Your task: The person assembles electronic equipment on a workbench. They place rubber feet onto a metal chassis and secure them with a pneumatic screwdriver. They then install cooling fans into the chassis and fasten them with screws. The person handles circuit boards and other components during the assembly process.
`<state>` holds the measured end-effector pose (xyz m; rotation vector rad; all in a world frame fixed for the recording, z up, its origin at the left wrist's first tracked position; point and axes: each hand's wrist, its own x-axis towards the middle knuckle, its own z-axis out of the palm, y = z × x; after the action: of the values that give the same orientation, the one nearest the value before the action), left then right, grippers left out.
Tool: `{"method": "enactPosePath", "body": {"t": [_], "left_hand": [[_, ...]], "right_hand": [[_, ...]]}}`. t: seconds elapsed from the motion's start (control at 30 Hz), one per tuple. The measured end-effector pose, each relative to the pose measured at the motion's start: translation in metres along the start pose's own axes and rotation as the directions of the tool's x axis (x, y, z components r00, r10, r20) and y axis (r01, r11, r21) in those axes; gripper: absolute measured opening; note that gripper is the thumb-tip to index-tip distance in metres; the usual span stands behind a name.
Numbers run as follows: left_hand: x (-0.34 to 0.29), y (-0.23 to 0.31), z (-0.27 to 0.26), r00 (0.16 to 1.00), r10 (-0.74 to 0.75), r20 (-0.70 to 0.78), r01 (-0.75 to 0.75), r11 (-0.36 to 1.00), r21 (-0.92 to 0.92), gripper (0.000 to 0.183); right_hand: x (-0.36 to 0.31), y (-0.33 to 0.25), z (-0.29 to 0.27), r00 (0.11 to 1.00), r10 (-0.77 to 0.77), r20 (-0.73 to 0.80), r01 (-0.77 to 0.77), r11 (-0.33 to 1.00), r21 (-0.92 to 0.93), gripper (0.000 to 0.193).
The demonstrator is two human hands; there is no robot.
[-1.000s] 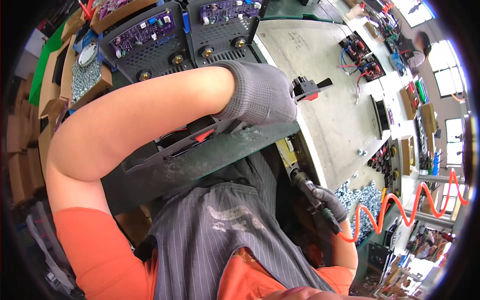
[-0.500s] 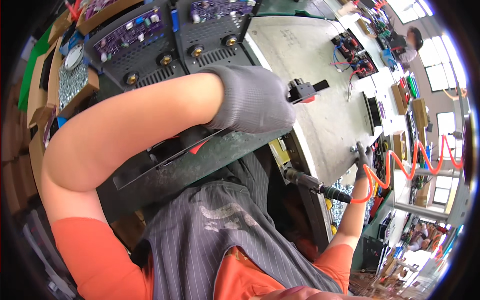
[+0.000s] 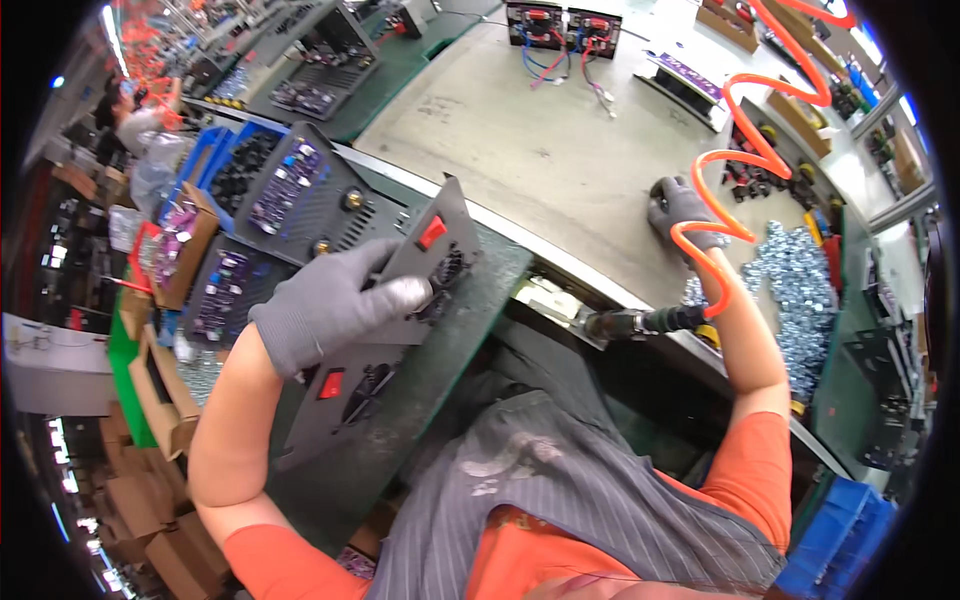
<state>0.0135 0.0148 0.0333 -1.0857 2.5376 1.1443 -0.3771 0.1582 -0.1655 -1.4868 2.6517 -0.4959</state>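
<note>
At nine o'clock, the left hand [image 3: 345, 305] pinches a grey panel [image 3: 457, 222], now swung back from above the pale tabletop [image 3: 500, 130] and turned so its red switch [image 3: 433, 233] shows, which seems to open that face for work. A second panel [image 3: 325, 415] sits below it on the green bench [image 3: 440, 362]. Toward two, the right hand [image 3: 685, 212] curls over the tabletop; whether its fingers hold anything, I cannot tell. Room spreads at twelve, bounded by bolts [image 3: 790, 300] at three and a power tool [image 3: 635, 323] along the near edge.
</note>
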Motion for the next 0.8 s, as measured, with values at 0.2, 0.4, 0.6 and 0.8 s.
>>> {"method": "enactPosePath", "body": {"t": [0.2, 0.4, 0.6, 0.8], "left_hand": [[-0.024, 0.023, -0.003, 0.945, -0.286, 0.159, 0.16, 0.827, 0.539, 0.056], [-0.01, 0.023, -0.022, 0.976, -0.219, 0.003, 0.204, 0.912, 0.357, 0.049], [0.034, 0.03, -0.085, 0.977, -0.013, -0.213, -0.119, 0.794, -0.596, 0.04], [0.151, 0.06, -0.036, 0.86, 0.05, -0.508, -0.507, 0.2, -0.839, 0.025]], "right_hand": [[-0.005, 0.002, 0.005, 0.998, -0.048, -0.027, 0.051, 0.992, 0.116, 0.017], [-0.013, 0.013, 0.026, 0.973, -0.167, -0.16, 0.165, 0.986, -0.025, 0.014], [-0.013, 0.007, 0.021, 0.98, -0.158, -0.12, 0.163, 0.986, 0.039, 0.013], [-0.02, 0.011, 0.015, 0.974, -0.141, -0.178, 0.164, 0.98, 0.117, 0.013]]}}
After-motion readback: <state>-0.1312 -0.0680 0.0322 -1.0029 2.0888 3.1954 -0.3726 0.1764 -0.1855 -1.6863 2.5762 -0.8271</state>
